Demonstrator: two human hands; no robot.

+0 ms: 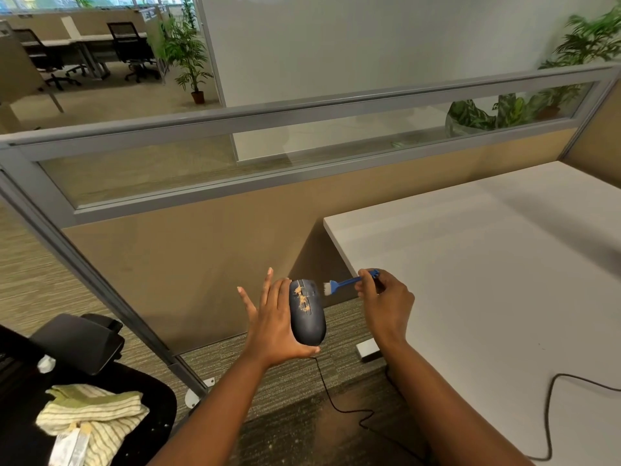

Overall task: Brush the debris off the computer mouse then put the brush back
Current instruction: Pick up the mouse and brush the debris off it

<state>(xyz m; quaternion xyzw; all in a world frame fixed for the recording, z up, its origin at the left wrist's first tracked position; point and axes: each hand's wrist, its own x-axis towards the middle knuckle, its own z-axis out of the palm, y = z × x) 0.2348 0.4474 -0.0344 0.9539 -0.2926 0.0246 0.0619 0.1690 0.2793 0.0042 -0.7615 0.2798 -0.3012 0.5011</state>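
Note:
A dark computer mouse (311, 321) with tan debris (302, 297) on its front half is held in the air left of the desk. My left hand (272, 326) cradles it from the left, thumb under its rear, fingers straight. My right hand (386, 304) pinches the handle of a small blue brush (346, 283). The brush's white bristles touch the mouse's front right edge. The mouse's black cable (331, 398) hangs down and runs toward the desk.
The white desk (487, 264) fills the right side, with the cable looping on it. A cubicle partition (201, 230) stands behind. A black chair (77, 341) with a striped cloth (94, 415) sits at the lower left. Carpet lies below the hands.

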